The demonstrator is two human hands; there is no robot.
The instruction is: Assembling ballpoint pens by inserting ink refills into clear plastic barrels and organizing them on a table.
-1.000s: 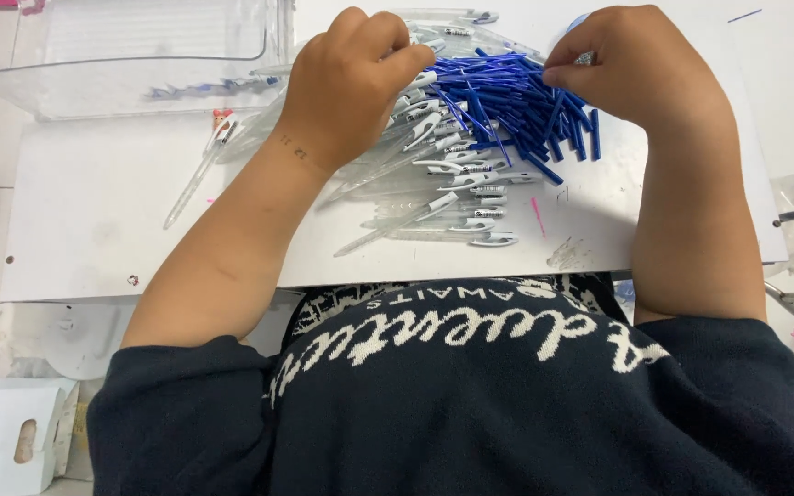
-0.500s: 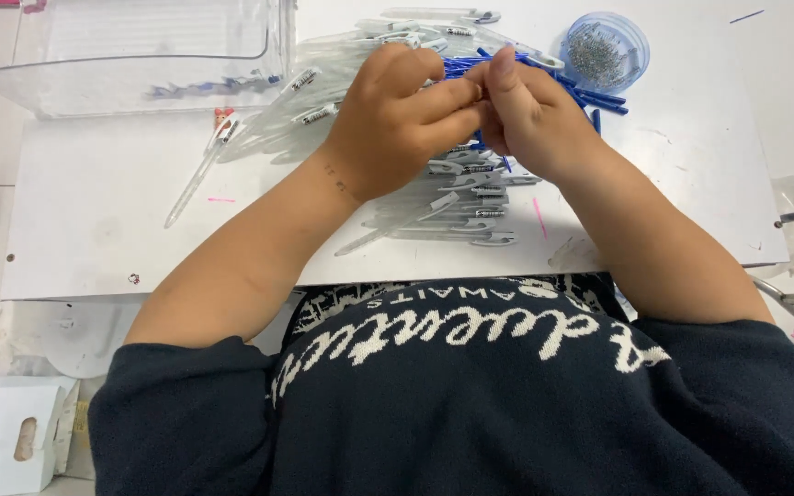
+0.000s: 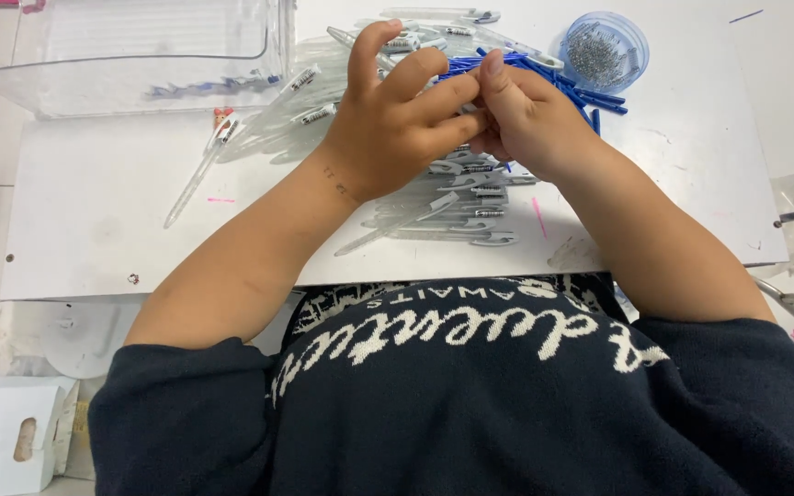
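Here both hands (image 3: 466,115) pinch a blue refill (image 3: 507,66) between fingertips.

Clear glossy plastic bin (image 3: 121,55); transparent plastic pen barrels (image 3: 452,216); smooth blue plastic refills (image 3: 590,96); matt white table (image 3: 94,230); knitted dark cloth sweater (image 3: 470,404).

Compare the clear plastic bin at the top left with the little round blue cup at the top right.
The clear bin is rectangular and colourless; the blue cup is round and tinted blue. The bin is far larger than the cup. The bin looks almost bare, with a few blue bits along its near wall, while the cup holds a heap of small metal pieces. Both are see-through and stand on the white board beyond the hands.
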